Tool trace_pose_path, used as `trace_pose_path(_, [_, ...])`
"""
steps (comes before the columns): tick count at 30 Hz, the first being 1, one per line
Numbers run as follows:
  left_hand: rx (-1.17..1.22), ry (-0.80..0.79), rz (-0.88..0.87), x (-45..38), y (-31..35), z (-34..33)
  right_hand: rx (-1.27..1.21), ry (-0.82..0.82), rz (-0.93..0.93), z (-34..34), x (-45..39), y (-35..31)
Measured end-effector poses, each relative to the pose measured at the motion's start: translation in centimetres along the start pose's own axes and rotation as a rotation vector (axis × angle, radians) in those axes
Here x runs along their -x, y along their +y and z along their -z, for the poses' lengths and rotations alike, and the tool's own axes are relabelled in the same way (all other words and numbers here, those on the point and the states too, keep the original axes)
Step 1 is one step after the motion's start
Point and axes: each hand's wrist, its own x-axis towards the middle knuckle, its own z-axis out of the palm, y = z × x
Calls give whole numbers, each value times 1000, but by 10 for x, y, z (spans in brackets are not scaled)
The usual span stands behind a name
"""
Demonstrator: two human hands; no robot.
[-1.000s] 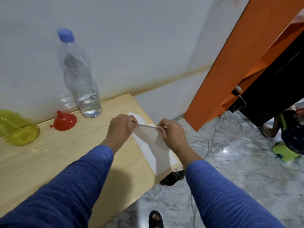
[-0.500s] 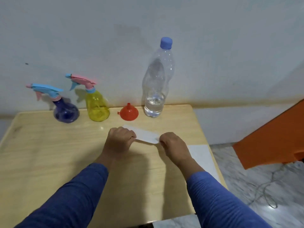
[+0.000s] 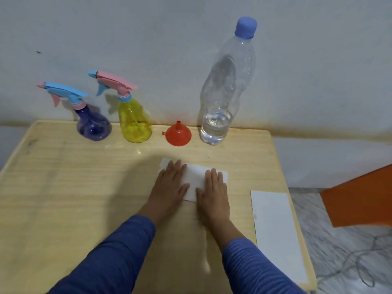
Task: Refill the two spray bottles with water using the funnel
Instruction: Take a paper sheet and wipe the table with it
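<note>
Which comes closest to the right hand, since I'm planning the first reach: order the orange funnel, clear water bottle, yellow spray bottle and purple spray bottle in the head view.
From the right hand:
1. Orange plastic funnel, ahead, slightly left.
2. Clear plastic water bottle, ahead by the wall; nearly tied with the funnel.
3. Yellow spray bottle, farther left.
4. Purple spray bottle, farthest left.

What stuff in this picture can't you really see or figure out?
- Head view: parts of the white paper lie hidden under the left hand and right hand.
- Head view: the funnel stands mouth-down, so its inside is hidden.
- Head view: how much water the blue spray bottle and yellow spray bottle hold; tinted plastic masks it.
- Head view: the sleeves are cut off by the bottom edge.
</note>
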Motion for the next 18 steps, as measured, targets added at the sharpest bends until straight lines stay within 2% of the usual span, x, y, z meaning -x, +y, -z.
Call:
trace_pose_path(4, [-71, 1, 71, -3, 1, -14, 84, 10, 20, -5, -5, 1])
trace_pose_path(9, [-76, 31, 54, -6, -6, -8, 149, -16, 50, -11, -21, -13])
trace_pose_path(18, [-110, 24, 95, 0, -70, 20, 156, -55, 154, -45, -40, -89])
